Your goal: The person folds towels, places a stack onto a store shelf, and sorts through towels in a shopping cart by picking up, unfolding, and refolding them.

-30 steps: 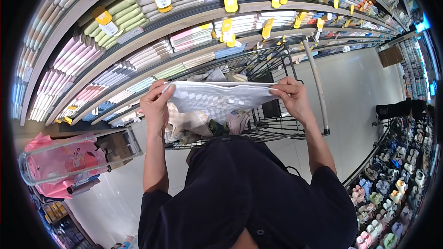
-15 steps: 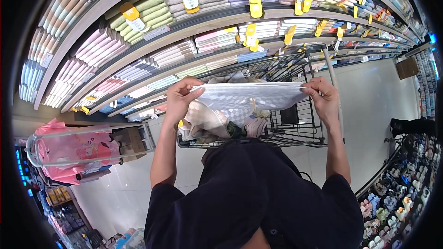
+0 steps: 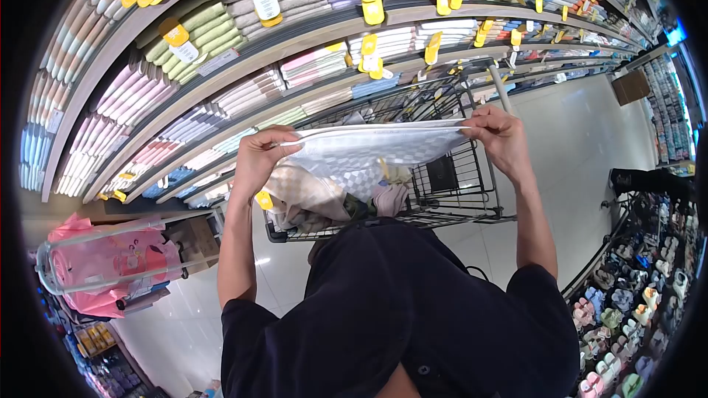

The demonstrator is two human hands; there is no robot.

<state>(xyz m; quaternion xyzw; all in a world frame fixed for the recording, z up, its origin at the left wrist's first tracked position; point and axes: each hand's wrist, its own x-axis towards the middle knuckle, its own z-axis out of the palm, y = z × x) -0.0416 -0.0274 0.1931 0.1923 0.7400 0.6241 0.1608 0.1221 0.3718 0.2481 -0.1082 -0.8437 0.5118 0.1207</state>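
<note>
A white and pale grey checkered cloth (image 3: 369, 153) is stretched between my two hands, its upper edge nearly straight. My left hand (image 3: 264, 156) pinches the left corner between thumb and fingers. The right corner is pinched in my right hand (image 3: 498, 136). Beneath and behind the cloth stands a black wire shopping cart (image 3: 472, 184). In the cart lie a beige checkered cloth (image 3: 313, 190), a rolled mauve striped cloth (image 3: 391, 199) and other fabrics, partly hidden by the stretched cloth.
Shelves (image 3: 310, 55) of folded towels with yellow tags curve across the front. A pink garment (image 3: 110, 258) lies on a trolley at left, beside a cardboard box (image 3: 193, 243). Rows of shoes (image 3: 612, 317) stand at right, near a person's dark-clothed leg (image 3: 649, 180).
The view has swung left and back again. Both hands still hold the cloth, now slightly tilted with its right end higher and spread a little wider.
</note>
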